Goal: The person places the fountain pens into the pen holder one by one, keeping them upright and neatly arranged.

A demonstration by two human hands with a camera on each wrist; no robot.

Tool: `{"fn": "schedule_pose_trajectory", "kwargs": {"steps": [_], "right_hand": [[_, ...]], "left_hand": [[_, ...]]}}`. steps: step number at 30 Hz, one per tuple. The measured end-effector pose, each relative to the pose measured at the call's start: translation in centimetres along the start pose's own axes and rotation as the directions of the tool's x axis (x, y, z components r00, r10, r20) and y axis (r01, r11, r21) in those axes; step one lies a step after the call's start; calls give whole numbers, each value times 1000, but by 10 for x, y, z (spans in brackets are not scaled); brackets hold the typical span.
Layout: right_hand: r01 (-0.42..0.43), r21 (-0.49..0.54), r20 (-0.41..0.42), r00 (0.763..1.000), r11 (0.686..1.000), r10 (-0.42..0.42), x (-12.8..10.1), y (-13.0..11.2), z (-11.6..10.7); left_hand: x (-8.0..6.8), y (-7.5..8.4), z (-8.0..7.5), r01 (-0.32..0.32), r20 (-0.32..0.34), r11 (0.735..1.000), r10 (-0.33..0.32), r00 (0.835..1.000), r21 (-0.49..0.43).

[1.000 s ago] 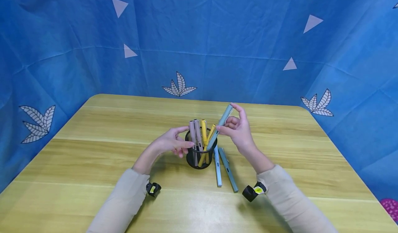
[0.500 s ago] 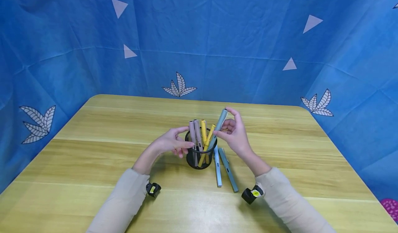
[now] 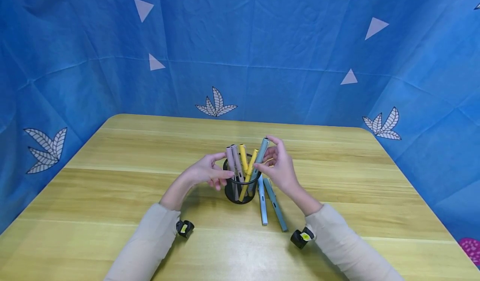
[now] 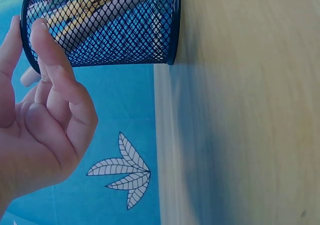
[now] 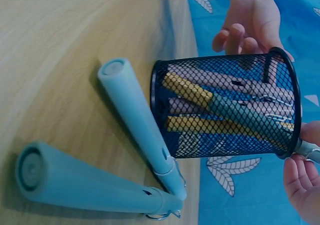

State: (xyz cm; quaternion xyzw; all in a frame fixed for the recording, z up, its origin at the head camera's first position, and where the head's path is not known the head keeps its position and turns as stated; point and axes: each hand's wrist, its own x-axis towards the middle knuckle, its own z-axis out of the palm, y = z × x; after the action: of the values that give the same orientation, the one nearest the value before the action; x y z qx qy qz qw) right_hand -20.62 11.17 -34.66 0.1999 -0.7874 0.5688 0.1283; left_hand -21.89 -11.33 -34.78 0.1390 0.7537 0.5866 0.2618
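Observation:
A black mesh pen holder (image 3: 240,193) (image 4: 115,30) (image 5: 225,110) stands mid-table with two mauve and two yellow pens in it. My left hand (image 3: 204,173) (image 4: 45,115) (image 5: 250,20) holds its left side, thumb at the rim and fingers curled against the wall. My right hand (image 3: 279,166) (image 5: 302,185) pinches the top of a grey-blue pen (image 3: 260,156) (image 5: 240,112), which stands slanted with its lower part inside the holder. A light blue pen (image 3: 263,208) (image 5: 135,110) and a teal pen (image 3: 276,210) (image 5: 85,187) lie on the table just right of the holder.
The wooden table (image 3: 112,189) is backed and flanked by a blue cloth (image 3: 262,43) with leaf and triangle prints. A pink thing (image 3: 470,249) shows at the far right edge.
My right hand has come down and leftwards, sinking the grey-blue pen deeper into the holder and standing it more upright. My left hand and the holder have stayed put.

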Motion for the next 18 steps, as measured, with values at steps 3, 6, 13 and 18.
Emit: {"fn": "schedule_pose_trajectory", "kwargs": {"steps": [3,6,13,18], "right_hand": [[4,-33,4,1000,999,-4,-1,0,1],[10,-57,1,1000,998,-9,-2,0,1],[22,-99,3,1000,995,-22,-4,-1,1],[34,-143,6,999,989,-33,-6,-6,1]], "left_hand": [[0,0,0,0,-6,1000,0,1000,1],[0,-1,0,2,-8,1000,-2,1000,0],[1,0,0,11,-14,1000,-11,1000,7],[1,0,0,9,-14,1000,-9,1000,5]]}}
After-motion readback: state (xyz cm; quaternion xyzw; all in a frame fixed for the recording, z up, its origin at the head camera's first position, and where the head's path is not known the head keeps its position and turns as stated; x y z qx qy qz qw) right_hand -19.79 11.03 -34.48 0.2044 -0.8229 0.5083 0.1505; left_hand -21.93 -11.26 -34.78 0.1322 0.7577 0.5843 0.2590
